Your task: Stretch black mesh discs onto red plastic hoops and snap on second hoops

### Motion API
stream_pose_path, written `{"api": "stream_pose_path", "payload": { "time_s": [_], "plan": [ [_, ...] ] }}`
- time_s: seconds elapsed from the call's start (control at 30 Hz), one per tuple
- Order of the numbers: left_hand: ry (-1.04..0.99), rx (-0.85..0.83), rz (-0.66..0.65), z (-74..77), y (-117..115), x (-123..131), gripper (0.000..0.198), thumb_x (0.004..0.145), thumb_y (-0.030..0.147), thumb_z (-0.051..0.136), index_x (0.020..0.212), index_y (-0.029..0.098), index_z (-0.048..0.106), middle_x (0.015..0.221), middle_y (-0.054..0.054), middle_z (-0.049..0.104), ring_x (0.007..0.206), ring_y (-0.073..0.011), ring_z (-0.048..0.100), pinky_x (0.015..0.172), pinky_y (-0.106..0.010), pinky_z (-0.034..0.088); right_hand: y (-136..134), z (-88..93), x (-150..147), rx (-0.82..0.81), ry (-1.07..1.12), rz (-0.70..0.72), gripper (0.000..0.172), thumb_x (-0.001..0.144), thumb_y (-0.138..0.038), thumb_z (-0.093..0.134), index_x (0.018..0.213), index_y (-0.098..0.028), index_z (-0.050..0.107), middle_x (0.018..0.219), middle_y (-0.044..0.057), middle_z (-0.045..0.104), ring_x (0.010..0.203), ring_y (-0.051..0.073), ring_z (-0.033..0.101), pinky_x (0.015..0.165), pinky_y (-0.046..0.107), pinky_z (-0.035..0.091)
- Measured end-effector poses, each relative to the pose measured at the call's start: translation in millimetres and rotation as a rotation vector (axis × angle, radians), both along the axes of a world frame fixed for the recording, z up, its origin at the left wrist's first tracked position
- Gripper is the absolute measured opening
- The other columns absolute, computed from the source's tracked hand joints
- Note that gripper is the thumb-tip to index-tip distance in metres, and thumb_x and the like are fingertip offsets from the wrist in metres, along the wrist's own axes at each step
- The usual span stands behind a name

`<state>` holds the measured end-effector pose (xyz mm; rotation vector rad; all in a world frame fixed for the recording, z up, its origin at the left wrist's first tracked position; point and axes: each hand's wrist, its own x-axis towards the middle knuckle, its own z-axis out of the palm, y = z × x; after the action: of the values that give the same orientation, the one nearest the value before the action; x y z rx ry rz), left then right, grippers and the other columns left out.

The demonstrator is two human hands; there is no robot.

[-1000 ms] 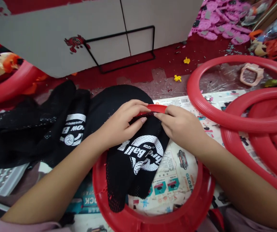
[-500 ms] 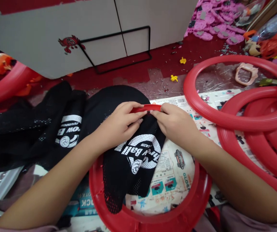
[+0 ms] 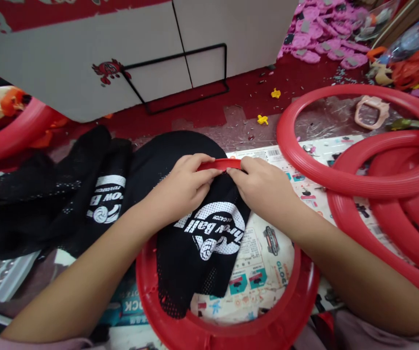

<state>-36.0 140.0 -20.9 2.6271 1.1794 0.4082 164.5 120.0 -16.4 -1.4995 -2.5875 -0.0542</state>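
A black mesh cloth with white "Throw Ball" print (image 3: 205, 277) lies over a red plastic ring (image 3: 267, 330) in front of me. At the ring's far side, my left hand (image 3: 185, 187) pinches the cloth's edge against the red rim. Just to its right, my right hand (image 3: 264, 187) pinches the same edge, thumb and fingers closed. Only a short strip of red rim shows between the two hands. The fingertips nearly meet there, and what lies right under them is hidden.
More red rings (image 3: 348, 187) overlap at the right. Other black mesh cloths (image 3: 45, 204) are heaped at the left, beside a white tray (image 3: 7, 277). Printed cardboard (image 3: 256, 243) lies underneath. Beyond stand a white box (image 3: 139, 34), small yellow pieces (image 3: 262, 119) and pink parts (image 3: 311, 29).
Both hands stay at the far rim, with the fingertips shifted slightly. The small dark spot between the thumbs no longer shows. The view has moved a little.
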Motion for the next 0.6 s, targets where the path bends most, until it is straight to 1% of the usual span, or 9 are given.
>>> {"api": "stream_pose_path", "payload": {
  "time_s": [0.07, 0.13, 0.2, 0.27, 0.33, 0.37, 0.5, 0.53, 0.6],
  "plan": [
    [-0.060, -0.044, 0.027, 1.9, 0, 0, 0.035, 0.091, 0.018, 0.042, 0.113, 0.010, 0.068, 0.123, -0.016, 0.057, 0.113, -0.0262, 0.056, 0.100, -0.043, 0.047, -4, 6.8, 2, -0.068, 0.040, -0.005, 0.029, 0.093, -0.016, 0.043, 0.105, -0.020, 0.070, 0.086, 0.008, 0.066, 0.077, 0.021, 0.059, 0.061, 0.030, 0.035],
    [-0.122, -0.078, 0.082, 3.3, 0, 0, 0.033, 0.090, 0.019, 0.046, 0.113, 0.009, 0.067, 0.121, -0.016, 0.058, 0.113, -0.0238, 0.058, 0.100, -0.040, 0.048, -8, 14.3, 4, -0.188, 0.113, -0.012, 0.030, 0.092, -0.017, 0.046, 0.114, -0.020, 0.067, 0.091, 0.007, 0.070, 0.082, 0.021, 0.062, 0.066, 0.030, 0.039],
    [-0.146, -0.075, 0.163, 4.0, -2, 2, 0.034, 0.089, 0.021, 0.048, 0.116, 0.008, 0.064, 0.123, -0.017, 0.059, 0.117, -0.0240, 0.056, 0.103, -0.040, 0.047, -9, 20.3, 6, -0.329, 0.177, -0.024, 0.029, 0.090, -0.019, 0.051, 0.114, -0.020, 0.067, 0.097, 0.006, 0.072, 0.088, 0.021, 0.065, 0.073, 0.030, 0.043],
    [-0.128, -0.055, 0.252, 5.4, -6, 3, 0.036, 0.089, 0.023, 0.048, 0.119, 0.007, 0.061, 0.127, -0.018, 0.057, 0.124, -0.0259, 0.052, 0.107, -0.042, 0.043, -9, 23.2, 7, -0.414, 0.212, -0.032, 0.026, 0.089, -0.020, 0.054, 0.109, -0.020, 0.070, 0.101, 0.005, 0.074, 0.092, 0.021, 0.066, 0.078, 0.030, 0.044],
    [-0.063, -0.054, 0.313, 10.0, -10, 3, 0.039, 0.090, 0.023, 0.046, 0.123, 0.006, 0.057, 0.129, -0.019, 0.056, 0.128, -0.0280, 0.049, 0.108, -0.044, 0.041, -7, 23.4, 8, -0.420, 0.216, -0.049, 0.026, 0.089, -0.019, 0.052, 0.107, -0.020, 0.072, 0.103, 0.005, 0.074, 0.094, 0.022, 0.067, 0.079, 0.031, 0.045],
    [-0.003, -0.074, 0.321, 14.0, -11, 3, 0.041, 0.090, 0.023, 0.045, 0.126, 0.006, 0.055, 0.128, -0.019, 0.057, 0.125, -0.0292, 0.051, 0.107, -0.046, 0.042, -6, 23.0, 8, -0.404, 0.213, -0.056, 0.027, 0.089, -0.018, 0.051, 0.107, -0.020, 0.072, 0.104, 0.005, 0.074, 0.095, 0.022, 0.067, 0.079, 0.031, 0.045],
    [0.354, -0.212, 0.285, 36.4, -12, -3, 0.043, 0.086, 0.033, 0.053, 0.127, 0.018, 0.056, 0.111, -0.014, 0.066, 0.101, -0.0365, 0.064, 0.089, -0.056, 0.050, -4, 23.0, 8, -0.364, 0.204, -0.038, 0.029, 0.089, -0.019, 0.050, 0.106, -0.023, 0.072, 0.101, 0.005, 0.075, 0.092, 0.022, 0.067, 0.076, 0.031, 0.044],
    [0.387, -0.224, 0.267, 40.6, -10, -4, 0.043, 0.085, 0.036, 0.056, 0.124, 0.020, 0.058, 0.109, -0.013, 0.067, 0.099, -0.0372, 0.064, 0.087, -0.056, 0.050, -3, 23.4, 8, -0.368, 0.212, -0.029, 0.028, 0.089, -0.019, 0.050, 0.104, -0.023, 0.073, 0.099, 0.004, 0.075, 0.090, 0.022, 0.067, 0.075, 0.031, 0.044],
    [0.298, -0.222, 0.211, 43.9, -4, -2, 0.038, 0.084, 0.039, 0.058, 0.116, 0.019, 0.063, 0.110, -0.012, 0.066, 0.102, -0.0347, 0.063, 0.091, -0.053, 0.049, -3, 23.9, 8, -0.374, 0.237, -0.013, 0.026, 0.089, -0.020, 0.051, 0.102, -0.022, 0.073, 0.096, 0.005, 0.075, 0.088, 0.020, 0.067, 0.076, 0.030, 0.044]
  ]
}}
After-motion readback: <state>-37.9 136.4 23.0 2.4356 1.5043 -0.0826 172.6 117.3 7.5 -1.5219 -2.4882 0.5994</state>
